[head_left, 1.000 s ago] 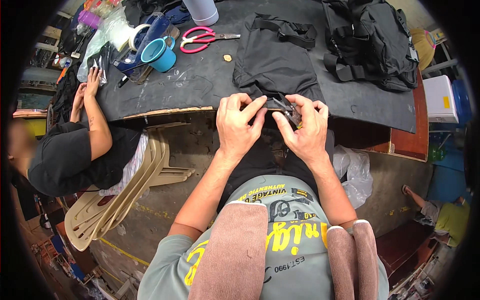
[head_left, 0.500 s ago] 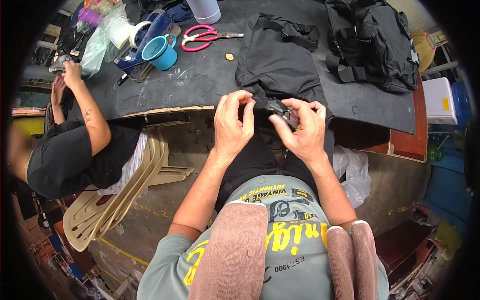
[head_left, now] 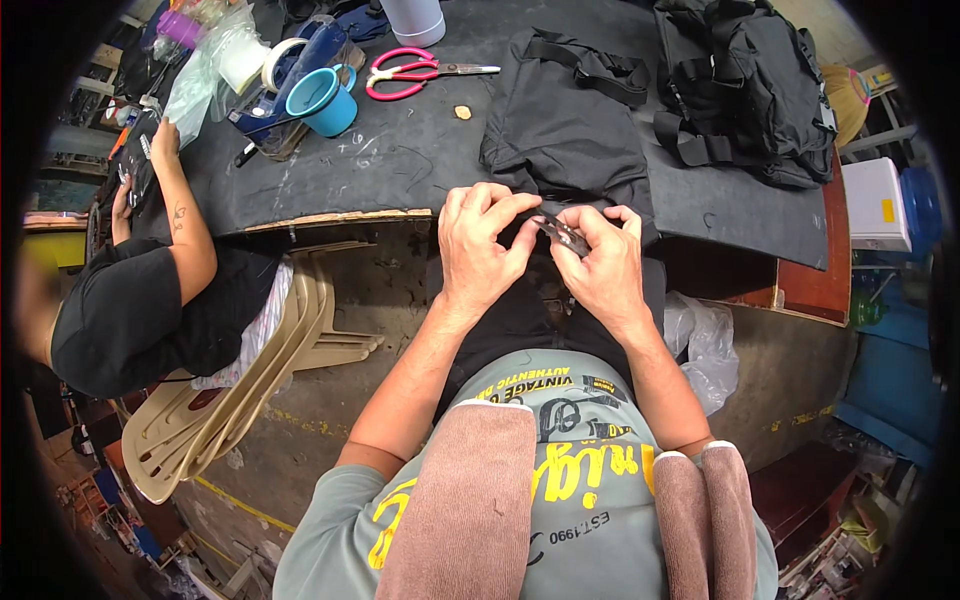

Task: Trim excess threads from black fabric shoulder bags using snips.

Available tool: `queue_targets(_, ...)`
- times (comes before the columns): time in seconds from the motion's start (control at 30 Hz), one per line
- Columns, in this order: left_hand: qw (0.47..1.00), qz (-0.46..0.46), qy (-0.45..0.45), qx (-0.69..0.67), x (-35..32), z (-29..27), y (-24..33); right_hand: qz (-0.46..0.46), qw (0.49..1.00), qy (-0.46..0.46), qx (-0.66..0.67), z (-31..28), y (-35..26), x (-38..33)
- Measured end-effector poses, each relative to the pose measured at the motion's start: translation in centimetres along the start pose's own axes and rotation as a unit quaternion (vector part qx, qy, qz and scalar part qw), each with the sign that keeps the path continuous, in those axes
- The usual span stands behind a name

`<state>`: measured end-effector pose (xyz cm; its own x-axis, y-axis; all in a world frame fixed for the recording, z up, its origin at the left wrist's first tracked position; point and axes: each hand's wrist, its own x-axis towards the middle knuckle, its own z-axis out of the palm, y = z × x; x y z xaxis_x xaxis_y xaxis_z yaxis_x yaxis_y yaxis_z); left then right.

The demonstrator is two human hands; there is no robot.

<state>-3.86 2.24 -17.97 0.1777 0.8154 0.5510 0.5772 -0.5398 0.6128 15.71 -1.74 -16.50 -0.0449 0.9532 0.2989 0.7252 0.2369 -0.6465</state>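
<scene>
A black fabric bag (head_left: 570, 125) lies at the table's front edge, a strap folded across its far end. My left hand (head_left: 485, 240) is closed at the bag's near edge, thumb and forefinger pinching black fabric. Beside it, my right hand (head_left: 605, 262) grips a small dark tool (head_left: 563, 236) with a shiny side, its tip angled toward the left fingertips. The tool's exact kind is hard to make out, and my right fingers cover part of it.
Pink-handled scissors (head_left: 400, 75), a blue cup (head_left: 325, 105) and tape rolls (head_left: 282, 65) lie on the dark table (head_left: 370, 190). A second black bag (head_left: 745, 90) is at right. Another person (head_left: 150, 310) works at left by stacked chairs (head_left: 240, 400).
My left fingers have moved right, close to the tool. My right hand has turned slightly, tilting the tool. The other person's hands have shifted.
</scene>
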Motion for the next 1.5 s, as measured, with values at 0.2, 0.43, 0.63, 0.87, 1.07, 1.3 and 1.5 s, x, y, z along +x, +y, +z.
queue_targets(0.2, 0.998, -0.023, 0.007, -0.059, 0.0, -0.3, -1.0, -0.013, 0.999, 0.031, 0.017, -1.3, -1.3, -0.3)
queue_targets(0.43, 0.993, -0.024, -0.037, -0.111, 0.0, -1.4, -1.7, -0.119, 0.987, 0.108, -0.024, -0.5, 0.9, 0.2)
queue_targets(0.63, 0.994, -0.011, -0.045, -0.103, 0.0, -1.5, -1.5, -0.161, 0.982, 0.087, -0.045, 0.6, 1.2, 0.7)
queue_targets(0.87, 0.994, 0.001, -0.046, -0.104, -0.3, -1.4, -1.8, -0.17, 0.98, 0.082, -0.062, 1.0, 1.8, 0.5)
queue_targets(1.07, 0.994, -0.057, 0.09, -0.024, -2.4, -2.1, -1.0, -0.122, 0.986, 0.11, -0.008, 0.2, 1.5, -0.1)
queue_targets(1.3, 0.985, -0.024, 0.076, 0.151, -3.0, -1.2, -0.9, -0.123, 0.985, 0.12, 0.012, 0.5, 0.4, 0.2)
queue_targets(1.5, 0.987, -0.009, 0.062, 0.146, -3.1, -0.5, -1.7, -0.141, 0.986, 0.089, -0.006, 1.1, 0.1, 0.5)
